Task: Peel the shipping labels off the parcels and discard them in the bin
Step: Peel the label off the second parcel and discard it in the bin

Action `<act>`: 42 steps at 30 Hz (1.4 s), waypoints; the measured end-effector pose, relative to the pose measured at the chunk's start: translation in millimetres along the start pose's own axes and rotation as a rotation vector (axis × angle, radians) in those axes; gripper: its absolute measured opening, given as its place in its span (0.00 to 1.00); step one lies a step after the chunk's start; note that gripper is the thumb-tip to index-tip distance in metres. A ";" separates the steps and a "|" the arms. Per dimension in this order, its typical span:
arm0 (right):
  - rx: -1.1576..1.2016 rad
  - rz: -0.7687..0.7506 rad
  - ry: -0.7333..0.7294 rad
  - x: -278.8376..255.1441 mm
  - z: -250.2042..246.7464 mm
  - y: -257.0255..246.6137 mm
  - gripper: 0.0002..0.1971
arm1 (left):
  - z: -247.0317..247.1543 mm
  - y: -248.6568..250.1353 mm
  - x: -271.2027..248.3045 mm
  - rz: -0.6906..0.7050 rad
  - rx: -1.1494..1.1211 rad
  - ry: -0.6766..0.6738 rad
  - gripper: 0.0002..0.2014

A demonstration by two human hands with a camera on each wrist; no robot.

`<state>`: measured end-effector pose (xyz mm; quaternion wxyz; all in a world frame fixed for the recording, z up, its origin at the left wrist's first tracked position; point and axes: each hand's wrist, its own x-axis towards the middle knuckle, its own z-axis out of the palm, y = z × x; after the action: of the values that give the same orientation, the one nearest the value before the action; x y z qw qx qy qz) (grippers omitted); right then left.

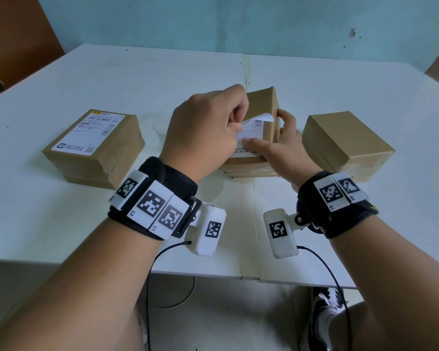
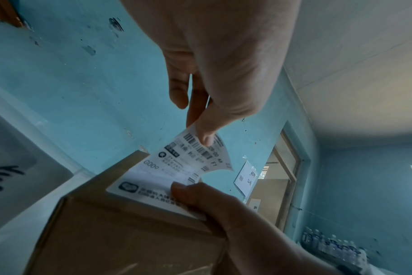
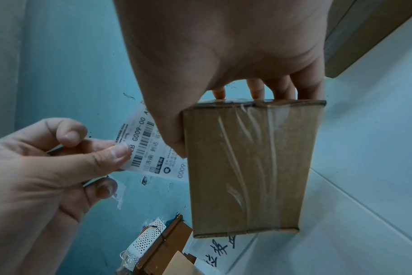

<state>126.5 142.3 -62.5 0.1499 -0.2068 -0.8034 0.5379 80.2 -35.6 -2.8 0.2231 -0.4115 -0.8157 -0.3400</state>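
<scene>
My left hand (image 1: 240,124) pinches the free upper edge of a white shipping label (image 1: 254,125) between thumb and fingers. The label curls up off the middle brown parcel (image 1: 262,100), which is tilted up on the white table (image 1: 162,79). Its lower part still sticks to the box. My right hand (image 1: 266,133) grips that parcel, thumb on the label's lower part and fingers round the far side. In the left wrist view the peeled label (image 2: 176,167) bends away from the parcel (image 2: 120,232). The right wrist view shows the taped parcel side (image 3: 247,167) and the label (image 3: 148,148).
A second brown parcel (image 1: 94,148) lies at the left with a white label (image 1: 89,131) flat on top. A third brown parcel (image 1: 347,145) at the right shows no label. The table's front edge (image 1: 213,273) is near my wrists. No bin is in view.
</scene>
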 end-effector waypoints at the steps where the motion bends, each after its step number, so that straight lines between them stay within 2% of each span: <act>1: 0.005 0.002 -0.001 -1.2 0.2 -1.0 0.60 | -0.9 -0.1 0.2 -0.001 -0.002 0.006 0.10; 11: 0.023 0.014 -0.015 -4.7 4.0 -5.2 0.62 | -8.3 -0.6 1.4 -0.015 -0.025 0.042 0.10; 15: 0.003 0.012 -0.027 -5.6 2.0 -6.7 0.57 | -9.2 -3.5 3.4 -0.060 -0.058 0.093 0.11; 17: -0.015 -0.009 -0.024 -6.5 0.2 -7.2 0.53 | -8.6 -7.6 5.8 -0.129 -0.057 0.086 0.19; 20: -0.057 -0.040 -0.021 -9.0 -0.7 -9.3 0.49 | -7.4 -11.4 5.0 -0.182 -0.009 0.022 0.40; 23: -0.080 -0.044 -0.028 -9.8 -0.5 -10.6 0.49 | -5.6 -10.1 3.6 -0.153 0.023 0.026 0.48; 25: -0.085 -0.039 -0.034 -10.4 -0.7 -11.0 0.49 | -4.9 -9.7 5.1 -0.118 0.043 0.044 0.44; 26: -0.084 -0.042 -0.030 -10.5 -0.8 -11.0 0.49 | -4.2 -11.0 6.3 -0.101 0.056 0.042 0.36; 28: -0.094 -0.048 -0.025 -10.6 -1.0 -10.2 0.50 | -2.7 -15.1 7.7 -0.074 0.069 0.048 0.15; 29: -0.103 -0.047 -0.027 -10.5 -1.1 -9.9 0.50 | -1.9 -17.0 7.5 -0.072 0.062 0.056 0.08; 31: -0.105 -0.039 -0.032 -10.1 -1.1 -10.4 0.51 | -0.5 -19.3 6.5 -0.081 0.047 0.077 0.06; 42: -0.057 0.010 -0.033 -10.2 0.1 -17.2 0.52 | -4.1 -24.4 8.9 -0.063 0.018 0.071 0.10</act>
<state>132.4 131.4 -46.8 0.1280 -0.2063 -0.8197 0.5188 55.4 -44.4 -3.4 0.2449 -0.3714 -0.8228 -0.3538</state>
